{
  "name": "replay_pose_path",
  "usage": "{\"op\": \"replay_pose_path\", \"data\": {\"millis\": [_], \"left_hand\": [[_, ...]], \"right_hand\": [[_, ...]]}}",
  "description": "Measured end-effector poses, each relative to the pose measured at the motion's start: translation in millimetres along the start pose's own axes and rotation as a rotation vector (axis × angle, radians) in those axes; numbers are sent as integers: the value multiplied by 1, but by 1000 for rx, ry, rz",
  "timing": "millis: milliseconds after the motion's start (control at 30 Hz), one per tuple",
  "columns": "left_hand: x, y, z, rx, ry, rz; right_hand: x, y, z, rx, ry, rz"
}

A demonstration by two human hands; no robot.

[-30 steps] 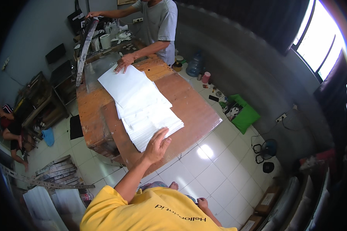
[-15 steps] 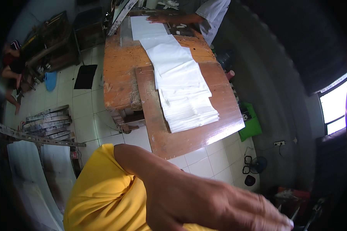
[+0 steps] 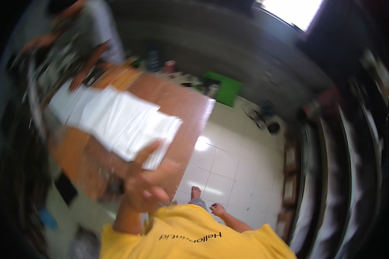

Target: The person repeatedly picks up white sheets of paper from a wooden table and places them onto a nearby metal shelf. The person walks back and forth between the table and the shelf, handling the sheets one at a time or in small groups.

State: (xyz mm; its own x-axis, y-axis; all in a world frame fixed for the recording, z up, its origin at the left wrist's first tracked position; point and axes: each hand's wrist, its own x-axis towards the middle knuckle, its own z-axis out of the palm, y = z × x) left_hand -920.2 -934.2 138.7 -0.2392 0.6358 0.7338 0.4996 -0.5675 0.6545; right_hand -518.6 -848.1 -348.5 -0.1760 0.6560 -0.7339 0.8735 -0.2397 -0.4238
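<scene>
Blurred by motion, my left hand point(image 3: 149, 181) is raised in front of the wooden table point(image 3: 194, 114), with its fingers apart and nothing seen in them. Its fingertips overlap the near end of a fanned row of white sheets point(image 3: 129, 125) in the picture; whether they touch cannot be made out. My right hand point(image 3: 218, 210) hangs low beside my body above the tiled floor, small in the picture, its fingers loosely curled with no object visible. At the far left end of the sheets rests another person's hand point(image 3: 77, 81).
That co-worker point(image 3: 103, 36) stands behind the table's far left. A green bag point(image 3: 229, 90) lies by the wall, with a small dark fan point(image 3: 268, 108) farther right on the floor. Brown boxes point(image 3: 290, 157) and tall racks with pale panels point(image 3: 328, 185) line the right side.
My view has swung to the right, so the table now lies to the left and racks show at right. My left hand, earlier stretched rightward across the foreground, is now by the sheets.
</scene>
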Motion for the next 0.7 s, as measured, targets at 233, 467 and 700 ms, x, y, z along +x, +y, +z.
{"op": "replay_pose_path", "data": {"millis": [233,467,700], "left_hand": [[-212,-165,-79,1096,134,-402],[-247,-174,-51,1298,84,-361],[-259,-191,-66,1252,173,-250]], "right_hand": [[-7,20,22,-77,101,38],[-59,-41,9,89,86,76],[-41,-39,9,15,64,13]]}}
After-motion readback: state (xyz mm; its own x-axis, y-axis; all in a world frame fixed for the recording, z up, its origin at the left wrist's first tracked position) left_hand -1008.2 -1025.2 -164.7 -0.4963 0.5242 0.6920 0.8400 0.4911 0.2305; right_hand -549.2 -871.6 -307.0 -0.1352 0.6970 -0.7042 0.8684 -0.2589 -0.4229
